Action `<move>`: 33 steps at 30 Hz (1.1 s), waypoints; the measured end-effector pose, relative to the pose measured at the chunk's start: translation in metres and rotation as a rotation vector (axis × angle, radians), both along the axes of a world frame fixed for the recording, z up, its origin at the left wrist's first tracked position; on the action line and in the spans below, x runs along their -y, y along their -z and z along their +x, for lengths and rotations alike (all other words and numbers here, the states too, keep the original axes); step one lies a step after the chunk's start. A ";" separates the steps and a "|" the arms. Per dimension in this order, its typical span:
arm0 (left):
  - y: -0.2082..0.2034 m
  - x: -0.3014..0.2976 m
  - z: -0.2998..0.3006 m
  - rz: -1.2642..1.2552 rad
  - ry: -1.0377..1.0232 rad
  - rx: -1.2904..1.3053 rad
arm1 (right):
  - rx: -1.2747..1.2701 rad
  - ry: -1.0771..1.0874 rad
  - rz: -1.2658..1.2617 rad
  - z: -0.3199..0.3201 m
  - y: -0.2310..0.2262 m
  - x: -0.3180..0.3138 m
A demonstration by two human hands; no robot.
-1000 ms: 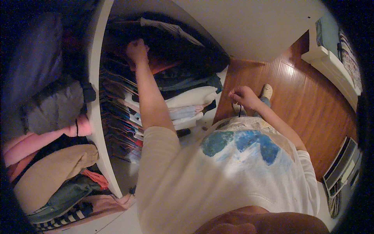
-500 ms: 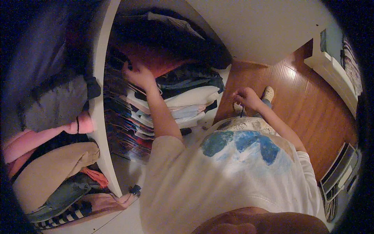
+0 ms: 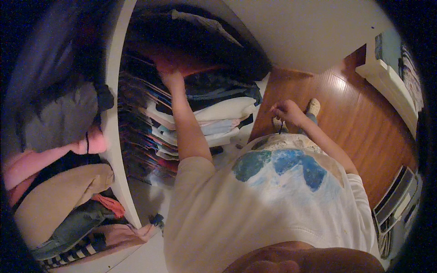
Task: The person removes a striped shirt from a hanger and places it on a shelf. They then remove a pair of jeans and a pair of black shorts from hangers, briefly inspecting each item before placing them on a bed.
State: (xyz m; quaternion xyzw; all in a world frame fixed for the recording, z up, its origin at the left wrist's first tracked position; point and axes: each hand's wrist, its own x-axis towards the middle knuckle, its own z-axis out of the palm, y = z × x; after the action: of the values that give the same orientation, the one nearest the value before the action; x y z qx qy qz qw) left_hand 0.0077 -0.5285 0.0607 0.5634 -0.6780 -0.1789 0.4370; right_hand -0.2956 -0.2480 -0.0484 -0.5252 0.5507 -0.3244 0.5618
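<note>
My left hand [image 3: 172,81] reaches deep among the hanging clothes in the wardrobe, against a dark red garment [image 3: 193,68]. Its fingers are lost in shadow and cloth, so whether they grip anything does not show. White and pale clothes [image 3: 223,112] hang on hangers [image 3: 152,98] just below that forearm. My right hand [image 3: 290,113] is held over the floor in front of my waist, fingers curled together. A thin dark cord-like strip [image 3: 281,128] shows right under those fingers; what they hold, if anything, is too small to make out.
A white upright panel [image 3: 119,182] divides the hanging clothes from folded ones at left: a grey bundle [image 3: 63,118], a pink piece [image 3: 93,141] and a tan one [image 3: 63,195]. A white panel [image 3: 300,32] stands far right of the clothes. Wooden floor [image 3: 359,132] lies at right, beside a rack [image 3: 396,200].
My left hand has moved slightly right and deeper into the clothes, its fingers now hidden. The hangers beside it are more exposed. My right hand has barely moved.
</note>
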 end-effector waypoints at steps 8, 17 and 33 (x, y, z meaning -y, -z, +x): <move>-0.019 0.001 -0.005 0.282 0.180 -0.275 | 0.041 0.030 0.125 -0.004 0.022 -0.010; -0.044 0.039 -0.065 0.431 0.174 -0.280 | -0.024 -0.077 0.094 -0.002 0.027 -0.006; -0.076 -0.081 0.026 -0.085 -0.291 0.391 | 0.001 -0.088 -0.042 0.019 0.021 0.006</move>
State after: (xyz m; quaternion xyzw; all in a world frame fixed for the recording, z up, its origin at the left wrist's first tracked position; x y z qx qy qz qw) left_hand 0.0333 -0.4473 0.1371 0.6601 -0.6683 0.0272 0.3420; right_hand -0.2771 -0.2542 -0.0694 -0.5606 0.5198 -0.3112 0.5646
